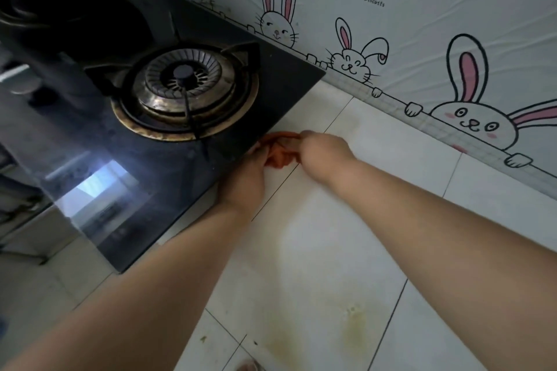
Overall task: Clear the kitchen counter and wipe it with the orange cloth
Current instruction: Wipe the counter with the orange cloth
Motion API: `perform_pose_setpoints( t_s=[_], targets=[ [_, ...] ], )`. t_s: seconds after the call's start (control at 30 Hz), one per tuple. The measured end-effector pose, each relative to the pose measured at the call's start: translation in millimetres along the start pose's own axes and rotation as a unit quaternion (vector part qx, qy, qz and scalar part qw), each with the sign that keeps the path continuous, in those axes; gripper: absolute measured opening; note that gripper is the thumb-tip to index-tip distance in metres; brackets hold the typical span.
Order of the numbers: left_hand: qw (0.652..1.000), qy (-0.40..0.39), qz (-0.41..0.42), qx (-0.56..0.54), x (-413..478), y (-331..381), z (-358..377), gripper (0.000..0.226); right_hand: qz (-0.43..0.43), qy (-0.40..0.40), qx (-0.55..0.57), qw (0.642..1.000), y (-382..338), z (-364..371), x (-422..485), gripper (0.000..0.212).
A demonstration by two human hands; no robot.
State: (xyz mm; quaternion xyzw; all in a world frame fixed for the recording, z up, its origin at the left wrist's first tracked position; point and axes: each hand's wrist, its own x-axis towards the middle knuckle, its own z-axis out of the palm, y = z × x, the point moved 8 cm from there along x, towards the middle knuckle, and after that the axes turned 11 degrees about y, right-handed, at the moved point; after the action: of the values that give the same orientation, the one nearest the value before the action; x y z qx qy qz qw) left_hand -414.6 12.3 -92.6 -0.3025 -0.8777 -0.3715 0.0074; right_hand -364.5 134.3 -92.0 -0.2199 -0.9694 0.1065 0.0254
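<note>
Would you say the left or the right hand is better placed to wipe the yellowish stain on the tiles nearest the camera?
Probably the right hand: it grips the orange cloth from the counter side, and the stain lies beneath its forearm. The left hand sits against the stove.

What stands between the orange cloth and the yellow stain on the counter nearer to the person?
Nothing visible. Both hands, left hand and right hand, already hold the orange cloth at the edge of the stove. From there to the yellow stain, the white counter shows only tile and the person's forearms above it.
</note>
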Motion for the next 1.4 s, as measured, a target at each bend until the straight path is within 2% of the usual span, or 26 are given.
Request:
perform_pose_setpoints(
  t_s=[0.07, 0.17, 0.23, 0.33, 0.43, 0.5, 0.53, 0.67, 0.7, 0.77, 0.8, 0.83, 0.93, 1.03, 1.1, 1.17, 1.23, 1.27, 1.33, 1.4],
  targets=[
    [0.999, 0.009, -0.016, 0.027, -3, -14, 4, 0.024, 0.003, 0.004, 0.031, 1.0, 0, 5, 2, 0.03],
    [0.999, 0.009, -0.015, 0.027, -19, -12, -9, 0.018, 0.006, 0.011, 0.205, 0.979, -13, 0, -19, 0.029],
    [0.999, -0.006, -0.037, 0.013, -36, -14, -24, 0.02, -0.024, 0.007, 0.246, 0.969, -32, 3, -39, 0.029],
    [0.999, -0.026, -0.021, 0.002, -70, -19, -51, 0.025, -0.067, 0.004, 0.226, 0.972, -58, 16, -68, 0.031],
    [0.99, -0.013, 0.079, 0.115, -101, -24, -77, 0.021, -0.149, 0.002, 0.102, 0.984, -87, 40, -93, 0.051],
    [0.981, 0.005, 0.109, 0.157, -118, -30, -93, 0.04, -0.165, -0.008, 0.096, 0.982, -107, 43, -107, 0.044],
    [0.98, 0.005, 0.119, 0.162, -123, -31, -97, 0.043, -0.176, -0.016, 0.098, 0.979, -114, 44, -110, 0.041],
    [0.985, -0.034, 0.077, 0.151, -146, -42, -110, 0.036, -0.217, -0.039, 0.094, 0.971, -134, 29, -134, 0.039],
    [0.985, -0.044, 0.073, 0.153, -153, -42, -111, 0.032, -0.201, -0.051, 0.123, 0.97, -132, 28, -142, 0.039],
    [0.986, -0.049, 0.081, 0.136, -167, -38, -112, 0.015, -0.239, -0.056, 0.138, 0.959, -131, 29, -159, 0.052],
    [0.988, -0.058, 0.086, 0.117, -176, -33, -112, 0.01, -0.243, -0.065, 0.124, 0.96, -126, 29, -168, 0.044],
    [0.988, -0.075, 0.089, 0.098, -184, -30, -110, 0.014, -0.264, -0.072, 0.096, 0.957, -121, 28, -179, 0.035],
    [0.982, -0.124, 0.116, 0.077, -197, -22, -100, 0.024, -0.319, -0.047, 0.045, 0.946, -103, 20, -205, 0.049],
    [0.978, -0.118, 0.148, 0.084, -168, -17, -88, 0.031, -0.345, -0.002, 0.029, 0.938, -94, 14, -182, 0.039],
    [0.98, -0.101, 0.131, 0.109, -132, -18, -79, 0.025, -0.314, 0.058, -0.004, 0.948, -86, 11, -141, 0.038],
    [0.985, -0.088, 0.084, 0.119, -93, -20, -69, 0.015, -0.213, 0.068, 0.022, 0.975, -75, 7, -99, 0.042],
    [0.989, -0.098, 0.045, 0.099, -65, -15, -54, 0.019, -0.061, 0.033, 0.1, 0.993, -57, 10, -71, 0.022],
    [0.99, -0.097, 0.046, 0.089, -57, -11, -49, 0.025, -0.008, 0.025, 0.163, 0.986, -54, 11, -67, 0.009],
    [0.99, -0.089, 0.074, 0.08, -56, -5, -42, 0.032, 0.025, 0.025, 0.203, 0.978, -52, 12, -74, 0.015],
    [0.986, -0.1, 0.123, 0.059, -77, 4, -44, 0.032, 0.013, 0.021, 0.226, 0.974, -57, 6, -102, 0.018]
  ],
)
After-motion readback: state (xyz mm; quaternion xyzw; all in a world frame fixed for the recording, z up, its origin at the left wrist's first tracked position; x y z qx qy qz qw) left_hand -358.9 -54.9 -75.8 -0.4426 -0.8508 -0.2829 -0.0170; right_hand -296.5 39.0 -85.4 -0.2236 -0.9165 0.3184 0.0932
